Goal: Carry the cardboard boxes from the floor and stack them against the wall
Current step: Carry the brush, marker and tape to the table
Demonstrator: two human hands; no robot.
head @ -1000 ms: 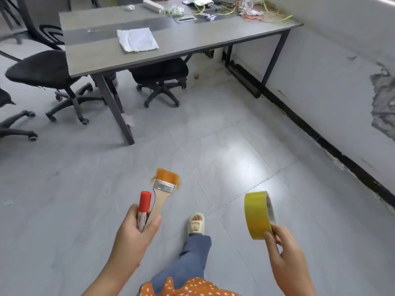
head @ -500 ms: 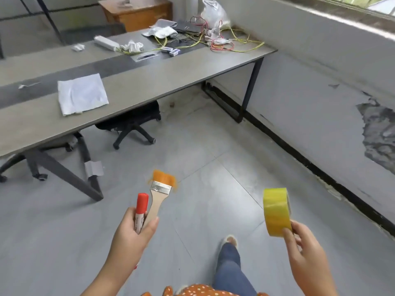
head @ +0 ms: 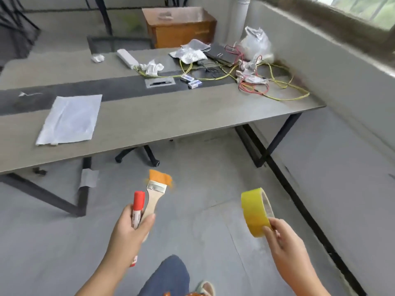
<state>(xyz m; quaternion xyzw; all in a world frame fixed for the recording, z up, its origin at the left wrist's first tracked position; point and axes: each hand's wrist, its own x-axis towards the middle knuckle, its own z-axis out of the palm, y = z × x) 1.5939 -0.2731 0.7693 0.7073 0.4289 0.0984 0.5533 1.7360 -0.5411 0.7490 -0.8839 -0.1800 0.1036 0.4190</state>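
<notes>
No cardboard box lies on the floor in this view. My left hand (head: 128,229) grips a red-capped marker (head: 137,208) and a wooden paintbrush (head: 157,188) with orange bristles, both pointing up. My right hand (head: 284,242) pinches a roll of yellow tape (head: 254,212) by its lower edge. Both hands are held out over the grey tiled floor, in front of a long grey desk (head: 162,116). The white wall (head: 342,103) runs along the right side.
On the desk lie a white sheet (head: 68,119), yellow and red wires (head: 273,86), a plastic bag (head: 256,44) and small clutter. A wooden cabinet (head: 179,26) stands behind it. An office chair base (head: 136,155) sits under the desk. My leg (head: 168,274) shows below.
The view has moved forward and tilted up, bringing the desk closer and the cabinet into sight. Both hands keep the same hold on their items.
</notes>
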